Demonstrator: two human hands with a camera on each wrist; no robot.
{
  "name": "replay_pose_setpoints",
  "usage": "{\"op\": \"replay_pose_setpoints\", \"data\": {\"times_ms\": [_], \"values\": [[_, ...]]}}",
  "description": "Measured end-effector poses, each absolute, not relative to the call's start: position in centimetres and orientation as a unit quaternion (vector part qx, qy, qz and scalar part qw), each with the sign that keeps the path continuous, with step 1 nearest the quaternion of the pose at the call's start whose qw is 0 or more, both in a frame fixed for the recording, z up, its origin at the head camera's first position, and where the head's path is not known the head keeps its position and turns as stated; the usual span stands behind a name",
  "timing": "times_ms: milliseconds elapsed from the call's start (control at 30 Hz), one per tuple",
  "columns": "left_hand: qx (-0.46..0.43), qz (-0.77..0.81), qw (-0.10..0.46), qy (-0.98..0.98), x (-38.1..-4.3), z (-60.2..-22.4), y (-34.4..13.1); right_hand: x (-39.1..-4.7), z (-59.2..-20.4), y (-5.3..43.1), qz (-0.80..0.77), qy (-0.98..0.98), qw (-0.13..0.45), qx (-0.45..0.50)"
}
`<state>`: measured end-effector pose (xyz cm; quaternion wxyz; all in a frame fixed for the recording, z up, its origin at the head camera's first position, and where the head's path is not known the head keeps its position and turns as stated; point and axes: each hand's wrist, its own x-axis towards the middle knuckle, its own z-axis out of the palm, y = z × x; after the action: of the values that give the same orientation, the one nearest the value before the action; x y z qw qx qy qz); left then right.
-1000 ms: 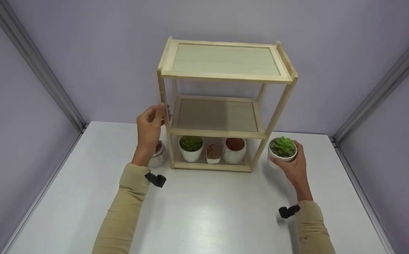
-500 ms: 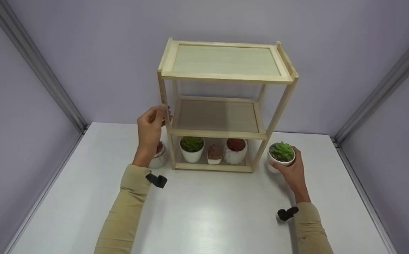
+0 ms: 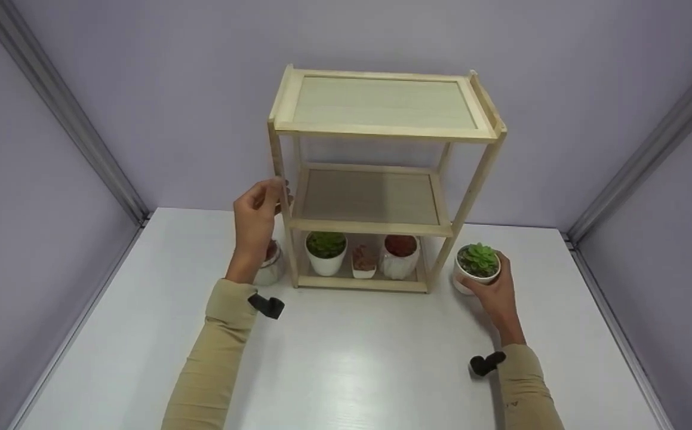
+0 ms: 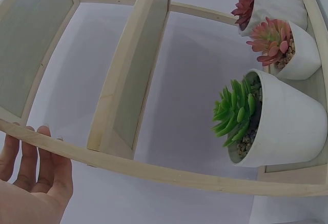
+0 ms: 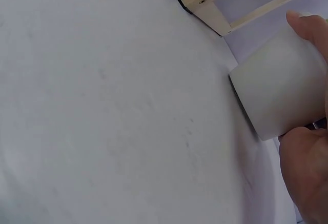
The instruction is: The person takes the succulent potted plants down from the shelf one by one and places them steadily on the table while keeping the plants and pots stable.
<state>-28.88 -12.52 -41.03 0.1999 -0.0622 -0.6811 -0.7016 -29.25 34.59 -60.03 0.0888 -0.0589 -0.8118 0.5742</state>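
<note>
Head: rack [image 3: 369, 228] stands on the white table [image 3: 346, 346], toward the far wall [image 3: 220, 119]. Left hand [image 3: 254, 215] at the rack's left near post, thumb and fingers pinching it just above the middle shelf. Right hand [image 3: 497, 292] grasps the succulent pot [image 3: 476, 266], thumb on the near left side, fingers on the right. Pot's upright, right of the rack and well apart from it. Bottom shelf, left to right: green pot [image 3: 326, 257], pink pot [image 3: 363, 263], red pot [image 3: 400, 258]. Outer pot [image 3: 269, 267] on the table just left of the rack, partly behind the left wrist.

Left wrist: four fingers wrap behind the post, tips showing past its edge. Thumb not visible here.

Right wrist: fingers curled around the succulent pot's white wall. Base is at or just above the table; can't tell if touching. Rack foot beyond it.
</note>
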Motion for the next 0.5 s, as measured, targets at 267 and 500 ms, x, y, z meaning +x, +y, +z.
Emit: {"op": "replay_pose_setpoints", "data": {"times_ms": [267,500], "values": [[-0.062,-0.693,0.200,-0.690,-28.93,-41.14,-12.56,-29.29,-60.10,34.40,0.570,-0.814,0.086,-0.071],[-0.061,-0.695,0.200,-0.688,-29.00,-41.22,-12.63,-29.28,-59.96,34.50,0.558,-0.823,0.070,-0.077]]}}
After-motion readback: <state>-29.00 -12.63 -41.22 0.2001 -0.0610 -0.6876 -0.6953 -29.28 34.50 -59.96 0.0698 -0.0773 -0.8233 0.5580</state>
